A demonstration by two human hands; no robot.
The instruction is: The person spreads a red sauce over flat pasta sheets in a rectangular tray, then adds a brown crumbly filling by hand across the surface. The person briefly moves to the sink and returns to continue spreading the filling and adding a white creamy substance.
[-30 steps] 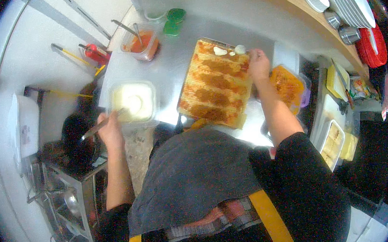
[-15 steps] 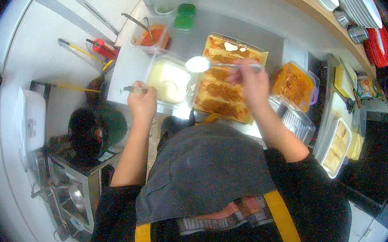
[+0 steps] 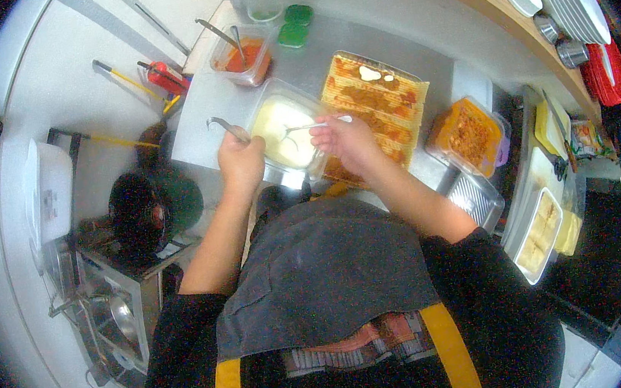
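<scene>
My left hand [image 3: 242, 162] is closed around a metal utensil handle [image 3: 220, 123] with a hooked end, beside the near left rim of a clear plastic tub [image 3: 321, 105]. Whatever lies at the other end of that handle is hard to make out. Creamy white sauce [image 3: 271, 114] fills the tub. My right hand [image 3: 351, 145] pinches a metal spoon [image 3: 310, 126] over the tub, its bowl down in the sauce. Just right of the tub lies a tray [image 3: 379, 56] of yellow ridged sheets with reddish-brown sauce in bands. Two white dollops [image 3: 369, 73] sit near its far edge.
Behind the tub stands a container of red sauce [image 3: 253, 59] with utensils in it, near green lids [image 3: 295, 35]. To the right are a tub of meat sauce [image 3: 470, 137] and a clear plastic container [image 3: 474, 201]. A shelf [image 3: 506, 26] with plates overhangs the right side.
My right hand has moved left and nearer, from above the tray to the tub. The spoon, loaded with white sauce before, now dips into it. My left hand has shifted slightly right.
</scene>
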